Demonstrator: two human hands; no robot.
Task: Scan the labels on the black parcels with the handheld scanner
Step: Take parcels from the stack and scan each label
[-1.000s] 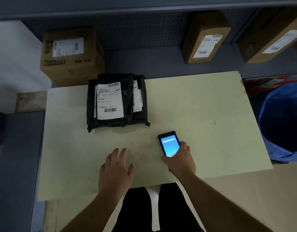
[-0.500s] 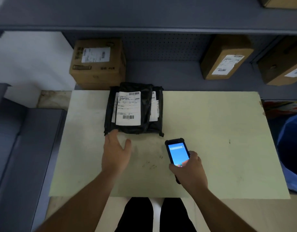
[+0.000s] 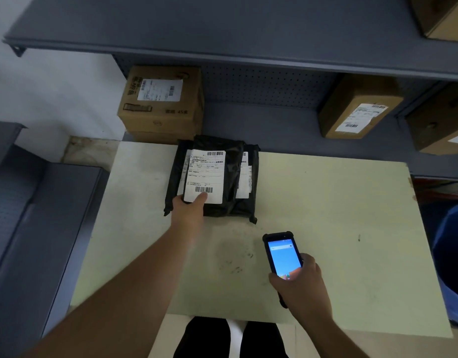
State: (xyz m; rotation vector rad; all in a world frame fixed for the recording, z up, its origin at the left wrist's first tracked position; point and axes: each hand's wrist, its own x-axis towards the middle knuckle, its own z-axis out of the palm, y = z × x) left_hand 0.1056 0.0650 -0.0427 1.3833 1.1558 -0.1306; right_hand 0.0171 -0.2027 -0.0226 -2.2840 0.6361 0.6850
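Parcels: black parcels (image 3: pixel 217 182) stacked at the counter (image 3: pixel 339 228) far edge, left of centre.
Feel: I judge soft, light, slippery poly bags.
Hold: left hand (image 3: pixel 188 206), fingers pinching the top parcel's near-left corner, thumb on its label (image 3: pixel 206 175).
Scanner: handheld scanner (image 3: pixel 283 257), right hand (image 3: pixel 299 282) wrapped round it.

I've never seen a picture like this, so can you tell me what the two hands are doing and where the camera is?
The camera sits on a person's head, looking down at their own arms. On the pale table lies a stack of black parcels with white labels. The left hand touches the near edge of the top parcel, thumb on its label. The right hand holds a handheld scanner, which looks like a thick phone with a lit blue screen. Brown cardboard boxes wait on the grey shelf behind.
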